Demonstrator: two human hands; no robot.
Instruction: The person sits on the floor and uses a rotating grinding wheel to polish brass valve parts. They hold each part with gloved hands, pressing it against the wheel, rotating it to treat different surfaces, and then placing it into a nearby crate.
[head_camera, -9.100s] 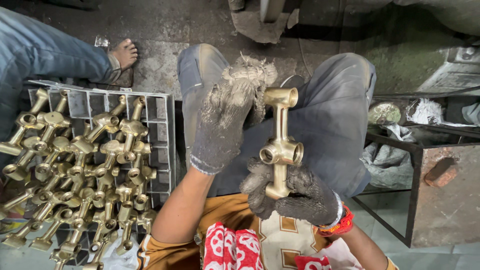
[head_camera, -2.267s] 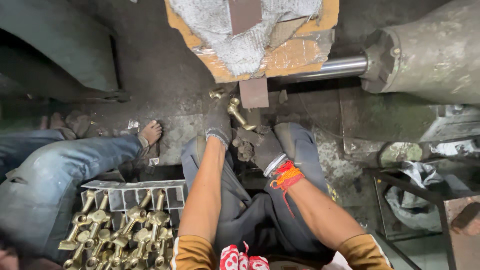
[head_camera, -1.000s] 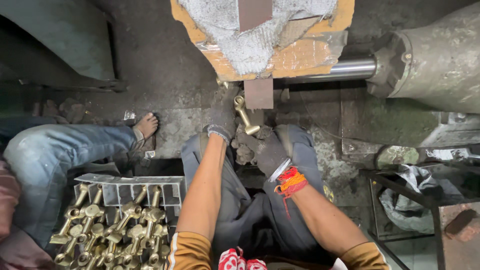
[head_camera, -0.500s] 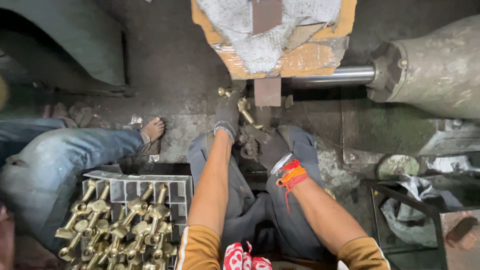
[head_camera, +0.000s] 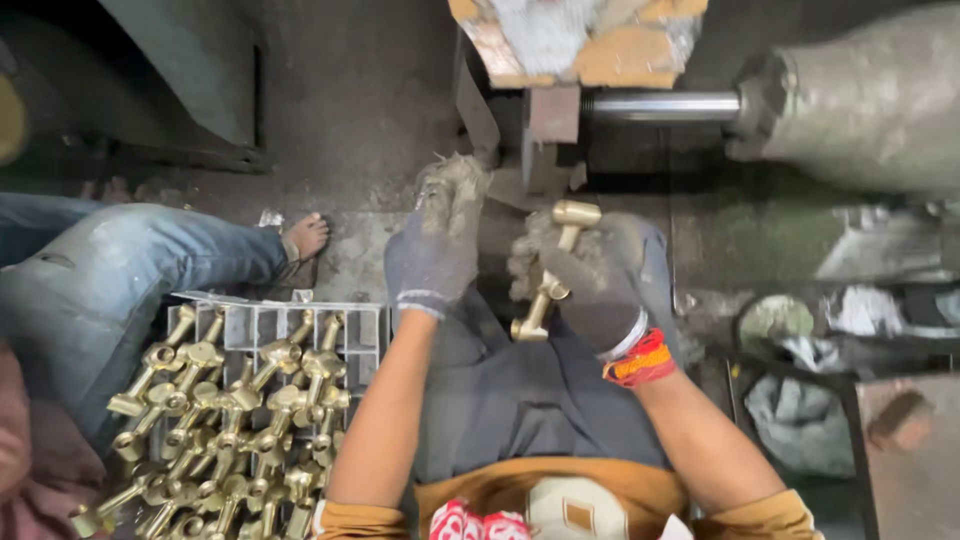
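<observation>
Your right hand (head_camera: 600, 275) grips the brass fitting (head_camera: 550, 280) firmly; your left hand (head_camera: 435, 250) is free, fingers half curled; frayed gloves near the buffing wheel (head_camera: 575, 40) could catch, I think.

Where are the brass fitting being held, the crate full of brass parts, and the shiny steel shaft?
brass fitting (head_camera: 548, 288), head view, on its stem.
crate (head_camera: 262, 322), head view, on its top rim.
steel shaft (head_camera: 662, 106), head view, on its bare middle.

Head camera, single view, steep downward.
Looks from above onto lap and gloved hands, close; floor and machine far.
</observation>
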